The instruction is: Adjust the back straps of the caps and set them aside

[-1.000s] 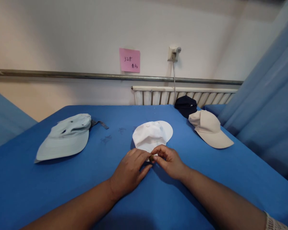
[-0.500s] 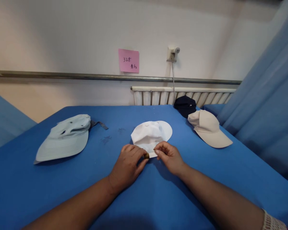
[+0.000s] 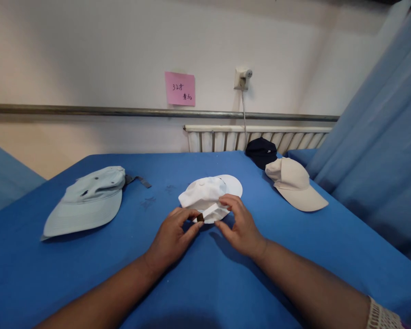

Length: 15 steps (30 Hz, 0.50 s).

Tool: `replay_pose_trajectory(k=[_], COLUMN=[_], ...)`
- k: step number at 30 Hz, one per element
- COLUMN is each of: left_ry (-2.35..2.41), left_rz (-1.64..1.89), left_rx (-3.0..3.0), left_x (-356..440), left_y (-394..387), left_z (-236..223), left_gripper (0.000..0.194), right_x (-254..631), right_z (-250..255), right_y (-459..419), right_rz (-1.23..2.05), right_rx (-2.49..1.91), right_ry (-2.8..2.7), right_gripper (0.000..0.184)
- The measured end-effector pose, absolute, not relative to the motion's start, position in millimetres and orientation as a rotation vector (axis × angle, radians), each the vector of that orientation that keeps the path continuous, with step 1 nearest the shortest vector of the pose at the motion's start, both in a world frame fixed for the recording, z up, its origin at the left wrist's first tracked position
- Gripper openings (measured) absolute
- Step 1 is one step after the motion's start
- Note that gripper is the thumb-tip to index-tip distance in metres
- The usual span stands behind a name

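Observation:
A white baseball cap (image 3: pixel 202 189) lies in the middle of the blue-covered surface, its brim pointing away to the right and its back opening toward me. My left hand (image 3: pixel 173 235) pinches the dark, brass-coloured buckle (image 3: pixel 200 218) on the cap's back strap between thumb and fingers. From that buckle a loose white strap end (image 3: pixel 211 210) sticks up to the right. My right hand (image 3: pixel 242 227) is beside the right part of the back opening, thumb and fingers apart, holding nothing; whether its fingertips touch the cap I cannot tell.
To the left lies a light blue cap (image 3: pixel 85 201) with a dark strap trailing. A beige cap (image 3: pixel 291 180) and a navy cap (image 3: pixel 261 152) sit at the back right. Behind are a radiator (image 3: pixel 219 140), a metal rail (image 3: pixel 123 111) and a plugged-in socket (image 3: pixel 240 78). Blue curtains (image 3: pixel 380 123) hang at right.
My right thumb and fingers have parted and let go of the strap, whose loose end now stands up. The left hand and white cap have shifted slightly left.

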State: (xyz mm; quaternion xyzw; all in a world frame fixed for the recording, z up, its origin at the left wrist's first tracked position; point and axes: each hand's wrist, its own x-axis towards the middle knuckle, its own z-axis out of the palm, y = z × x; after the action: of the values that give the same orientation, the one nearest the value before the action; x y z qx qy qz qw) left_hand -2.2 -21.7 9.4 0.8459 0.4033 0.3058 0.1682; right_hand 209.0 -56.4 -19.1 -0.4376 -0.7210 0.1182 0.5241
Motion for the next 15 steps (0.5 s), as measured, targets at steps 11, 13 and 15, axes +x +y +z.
replay_pose_trajectory(k=[11,13,15], left_ry=[1.194,1.18,1.159], left_rz=[0.858,0.86,0.866], left_rx=[2.319,2.347,2.384], left_x=[4.1,3.9,3.6], left_y=[-39.6,-40.0,-40.2], left_z=[22.2,22.1,21.2], left_gripper=[0.012,0.011,0.01], right_x=[189.4,189.8,190.1], right_z=[-8.9,-8.4,-8.7], right_y=[-62.7,-62.7,-63.3], right_rz=[-0.215,-0.221,-0.234], right_rx=[-0.969,-0.952,-0.951], right_ry=[-2.038,-2.059,-2.075], right_gripper=[0.021,0.018,0.018])
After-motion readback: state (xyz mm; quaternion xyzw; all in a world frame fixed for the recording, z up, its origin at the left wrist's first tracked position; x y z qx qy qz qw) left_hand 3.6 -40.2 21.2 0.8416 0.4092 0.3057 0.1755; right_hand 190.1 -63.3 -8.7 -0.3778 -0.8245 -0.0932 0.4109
